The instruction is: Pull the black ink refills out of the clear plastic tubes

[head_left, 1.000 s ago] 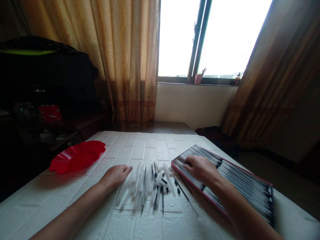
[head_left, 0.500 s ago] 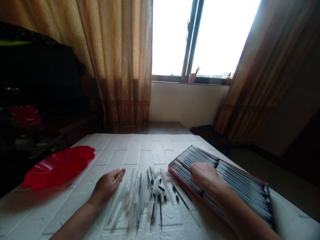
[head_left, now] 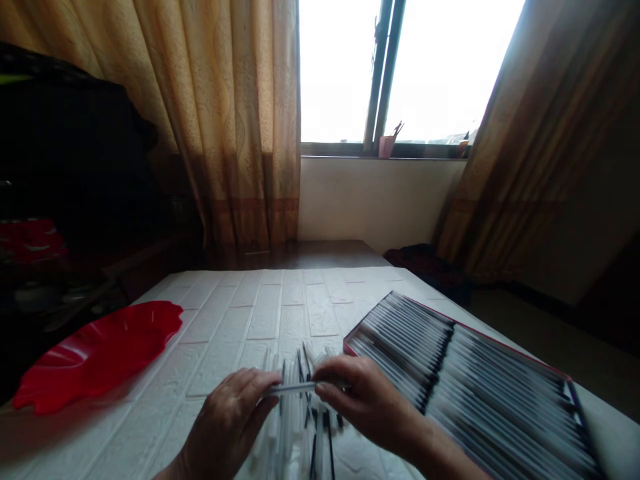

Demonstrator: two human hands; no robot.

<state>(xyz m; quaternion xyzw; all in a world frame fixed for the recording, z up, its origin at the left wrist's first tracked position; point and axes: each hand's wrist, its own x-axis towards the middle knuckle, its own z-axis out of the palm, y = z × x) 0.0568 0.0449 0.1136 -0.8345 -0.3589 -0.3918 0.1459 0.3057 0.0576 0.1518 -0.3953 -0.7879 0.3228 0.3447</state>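
Both of my hands meet over the pile, holding a slim translucent pen (head_left: 296, 388) level between them. My left hand (head_left: 225, 417) pinches its left end between thumb and fingers. Its right end is gripped by my right hand (head_left: 367, 400), which covers that part. Under the hands lie several clear pen barrels (head_left: 286, 437) and thin dark refills (head_left: 331, 443), with small black caps partly hidden. To the right, a shallow box (head_left: 349, 347) with a red rim carries rows of pens (head_left: 500, 380) with black parts, blurred by motion.
A red plate (head_left: 100, 353) with a wavy rim sits at the left of the white brick-patterned table (head_left: 215, 333). Beyond the table's far edge stands a dark wooden surface (head_left: 320, 253). Curtains hang beside the window, and a pink cup (head_left: 386, 147) is on the sill.
My right hand has moved left from the box to the pile, now with a pen in it. My left hand has come right and taken the other end. The view has shifted slightly.
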